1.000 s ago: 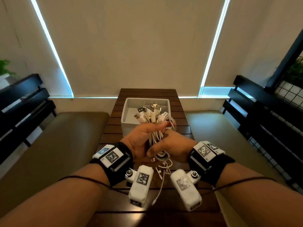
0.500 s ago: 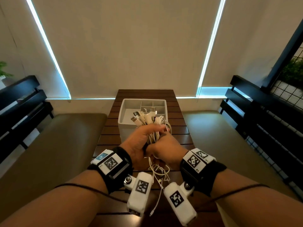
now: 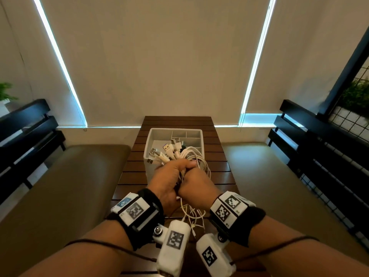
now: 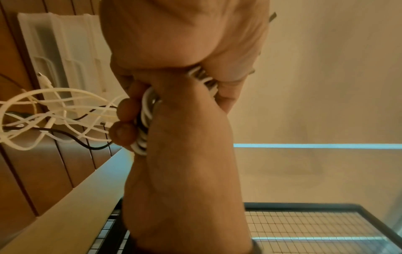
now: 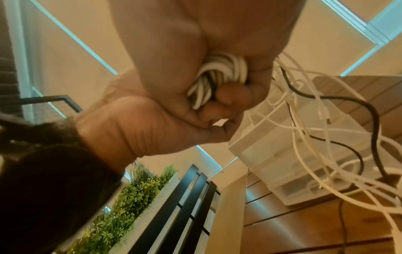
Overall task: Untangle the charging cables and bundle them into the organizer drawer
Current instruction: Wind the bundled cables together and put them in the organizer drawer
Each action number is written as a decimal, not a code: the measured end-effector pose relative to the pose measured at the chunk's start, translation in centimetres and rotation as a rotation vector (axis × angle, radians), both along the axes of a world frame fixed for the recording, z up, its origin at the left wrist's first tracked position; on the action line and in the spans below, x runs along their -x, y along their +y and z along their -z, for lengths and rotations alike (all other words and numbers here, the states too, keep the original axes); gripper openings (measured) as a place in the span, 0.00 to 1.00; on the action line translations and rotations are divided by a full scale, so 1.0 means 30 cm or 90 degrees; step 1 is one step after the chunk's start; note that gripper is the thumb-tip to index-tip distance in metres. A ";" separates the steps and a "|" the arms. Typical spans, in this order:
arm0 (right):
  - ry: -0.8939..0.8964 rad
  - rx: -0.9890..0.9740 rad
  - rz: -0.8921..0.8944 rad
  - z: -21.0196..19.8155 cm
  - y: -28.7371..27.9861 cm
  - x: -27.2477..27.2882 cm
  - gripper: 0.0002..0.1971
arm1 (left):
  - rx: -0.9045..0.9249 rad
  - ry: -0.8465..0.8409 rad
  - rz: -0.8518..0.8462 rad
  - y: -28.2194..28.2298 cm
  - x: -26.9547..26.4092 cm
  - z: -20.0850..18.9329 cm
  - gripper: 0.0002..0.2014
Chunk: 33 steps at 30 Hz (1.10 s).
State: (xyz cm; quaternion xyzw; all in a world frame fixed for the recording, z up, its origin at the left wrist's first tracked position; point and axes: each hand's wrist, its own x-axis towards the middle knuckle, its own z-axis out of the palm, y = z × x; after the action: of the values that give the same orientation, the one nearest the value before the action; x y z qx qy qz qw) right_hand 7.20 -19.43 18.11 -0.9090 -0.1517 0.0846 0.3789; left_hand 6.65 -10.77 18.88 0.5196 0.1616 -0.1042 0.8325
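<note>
Wooden slat table [image 3: 217, 172] runs down the middle, with olive benches [image 3: 65, 182] on both sides and black rails [image 3: 319, 140] further out. Pale blinds [image 3: 159, 56] fill the wall behind. On the table sits a white organizer [image 3: 149, 144] with dividers inside.

Both hands are bunched up just in front of the organizer, partly blocking its near wall. Left hand [image 3: 169, 176] is wrapped tight around the cables [image 3: 191, 154], with USB plugs fanning out over the organizer's open top. Right hand [image 3: 197, 186] is fisted around the same cables right below, touching the left. Loose ends hang down in a tangle toward the table, mostly white plus a black cable [image 5: 369, 110].
</note>
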 end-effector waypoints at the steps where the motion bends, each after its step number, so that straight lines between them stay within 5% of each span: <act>1: 0.019 -0.015 -0.010 0.007 -0.004 -0.008 0.14 | 0.001 -0.008 0.019 0.009 0.000 0.001 0.11; 5: 0.122 -0.067 -0.097 -0.012 -0.045 -0.016 0.07 | 0.036 -0.031 0.070 0.029 0.003 -0.005 0.06; 8: 0.194 -0.089 -0.172 -0.030 -0.098 -0.011 0.34 | 0.065 -0.036 0.093 0.043 -0.012 -0.019 0.10; 10: 0.212 -0.109 -0.198 -0.056 -0.118 0.002 0.38 | 0.069 -0.035 0.106 0.073 -0.027 -0.024 0.13; 14: 0.034 -0.190 -0.023 -0.101 -0.167 -0.029 0.09 | 0.017 -0.059 0.135 0.130 -0.045 -0.029 0.18; 20: -0.247 -0.095 0.109 -0.136 -0.174 -0.091 0.22 | -0.093 -0.096 0.189 0.130 -0.045 -0.040 0.10; 23: -0.143 -0.086 0.000 -0.127 -0.172 -0.125 0.40 | -0.111 -0.091 0.201 0.128 -0.054 -0.041 0.06; 27: -0.027 -0.152 -0.135 -0.108 -0.173 -0.146 0.17 | -0.102 -0.097 0.208 0.124 -0.061 -0.065 0.08; 33: 0.047 -0.255 -0.196 -0.123 -0.200 -0.143 0.08 | -0.109 -0.116 0.168 0.140 -0.087 -0.070 0.07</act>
State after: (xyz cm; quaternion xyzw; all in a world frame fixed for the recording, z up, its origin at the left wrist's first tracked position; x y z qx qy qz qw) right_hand 11.48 -25.42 21.79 -0.7783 -0.2879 0.1426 0.5394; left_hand 9.26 -6.56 20.98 0.6127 0.0245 -0.1509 0.7754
